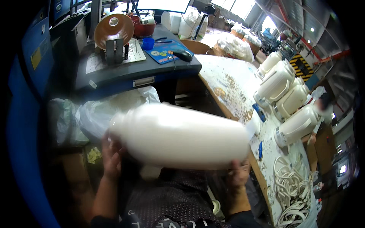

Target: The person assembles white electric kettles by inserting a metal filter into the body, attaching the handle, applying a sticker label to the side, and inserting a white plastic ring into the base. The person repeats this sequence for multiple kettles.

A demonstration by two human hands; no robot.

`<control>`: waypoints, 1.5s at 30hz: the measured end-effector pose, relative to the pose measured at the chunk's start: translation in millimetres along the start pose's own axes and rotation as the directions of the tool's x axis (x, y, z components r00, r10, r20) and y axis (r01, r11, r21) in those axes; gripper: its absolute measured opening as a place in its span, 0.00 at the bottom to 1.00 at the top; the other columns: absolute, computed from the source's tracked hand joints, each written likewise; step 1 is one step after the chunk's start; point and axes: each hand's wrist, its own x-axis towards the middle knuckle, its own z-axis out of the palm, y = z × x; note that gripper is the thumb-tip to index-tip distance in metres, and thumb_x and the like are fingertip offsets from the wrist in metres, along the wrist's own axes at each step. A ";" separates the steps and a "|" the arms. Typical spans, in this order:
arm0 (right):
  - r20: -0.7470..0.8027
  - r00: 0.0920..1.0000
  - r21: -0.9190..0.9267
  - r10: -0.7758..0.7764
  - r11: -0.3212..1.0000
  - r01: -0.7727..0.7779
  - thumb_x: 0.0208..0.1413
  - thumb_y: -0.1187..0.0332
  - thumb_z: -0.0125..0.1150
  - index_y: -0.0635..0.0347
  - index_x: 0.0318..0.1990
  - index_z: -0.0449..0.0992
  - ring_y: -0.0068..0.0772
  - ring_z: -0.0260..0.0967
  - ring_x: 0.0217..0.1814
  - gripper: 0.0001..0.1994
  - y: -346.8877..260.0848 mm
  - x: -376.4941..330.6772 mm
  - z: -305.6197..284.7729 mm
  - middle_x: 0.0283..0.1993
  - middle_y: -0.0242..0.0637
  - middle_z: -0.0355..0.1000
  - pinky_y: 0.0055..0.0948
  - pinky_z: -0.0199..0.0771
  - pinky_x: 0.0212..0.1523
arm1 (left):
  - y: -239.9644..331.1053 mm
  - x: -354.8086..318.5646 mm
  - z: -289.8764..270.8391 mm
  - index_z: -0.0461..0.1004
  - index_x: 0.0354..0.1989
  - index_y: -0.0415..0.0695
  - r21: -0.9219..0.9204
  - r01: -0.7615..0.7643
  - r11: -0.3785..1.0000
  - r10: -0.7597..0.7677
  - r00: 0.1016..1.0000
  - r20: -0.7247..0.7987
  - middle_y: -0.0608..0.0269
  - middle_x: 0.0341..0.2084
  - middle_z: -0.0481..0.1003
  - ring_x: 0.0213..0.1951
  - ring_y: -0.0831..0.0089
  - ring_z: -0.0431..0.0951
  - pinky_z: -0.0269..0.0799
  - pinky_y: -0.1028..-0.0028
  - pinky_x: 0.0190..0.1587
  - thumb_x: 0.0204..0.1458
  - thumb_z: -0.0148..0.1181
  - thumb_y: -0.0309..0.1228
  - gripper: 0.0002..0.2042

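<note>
A large cream-white bottle-shaped body (186, 136), like a vacuum flask shell, lies sideways in the air in front of my torso, a little blurred by motion. My left hand (111, 154) is closed at its narrower neck end on the left. At the wider end on the right, my right hand (238, 173) grips the lower edge with the thumb up on its side. Most of the fingers of both hands are hidden behind or under the body. Below it my dark patterned clothing shows.
On the worn white table (232, 83) at the right stand several cream jugs with handles (277, 81), blue cutters (260, 151) and coiled white strips (291, 190). A dark desk (163, 72) carries a copper-coloured cone (114, 30), a blue cup (148, 43) and a red bowl (144, 29). Plastic bags (95, 114) lie left. Another person (321, 106) is far right.
</note>
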 end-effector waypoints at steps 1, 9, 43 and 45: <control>-0.039 0.994 -0.002 -0.105 0.995 0.105 0.58 0.69 0.60 0.70 0.51 0.70 0.35 0.71 0.50 0.17 -15.4 13.0 1.9 0.50 0.44 0.71 0.32 0.71 0.52 | 12.0 8.1 9.6 0.48 0.68 0.45 0.028 -0.125 0.992 0.125 0.992 0.016 0.47 0.62 0.59 0.61 0.56 0.62 0.63 0.60 0.59 0.48 0.61 0.50 0.42; 0.206 0.678 -0.935 -0.706 0.062 0.350 0.55 0.68 0.61 0.61 0.57 0.69 0.49 0.68 0.56 0.21 -26.3 356.2 42.9 0.54 0.50 0.71 0.39 0.65 0.56 | 21.8 27.2 28.9 0.75 0.27 0.36 0.254 -0.322 0.912 0.260 0.933 0.250 0.55 0.28 0.79 0.33 0.70 0.80 0.76 0.73 0.38 0.54 0.58 0.21 0.04; 0.568 0.820 -0.789 0.069 0.328 0.520 0.52 0.69 0.62 0.57 0.41 0.80 0.42 0.72 0.50 0.09 196.3 86.2 64.7 0.46 0.38 0.76 0.36 0.73 0.50 | -132.9 -15.4 -49.7 0.75 0.28 0.38 0.191 0.668 0.719 -0.694 0.705 0.146 0.62 0.25 0.78 0.29 0.79 0.76 0.71 0.77 0.35 0.57 0.59 0.34 0.11; 0.515 0.850 -0.785 0.111 0.459 0.416 0.55 0.72 0.57 0.58 0.55 0.73 0.49 0.60 0.65 0.18 202.2 62.0 48.4 0.62 0.44 0.65 0.41 0.61 0.63 | -131.6 -12.0 -47.6 0.75 0.29 0.37 0.226 0.668 0.709 -0.700 0.705 0.113 0.60 0.26 0.79 0.29 0.78 0.76 0.72 0.77 0.34 0.57 0.59 0.33 0.11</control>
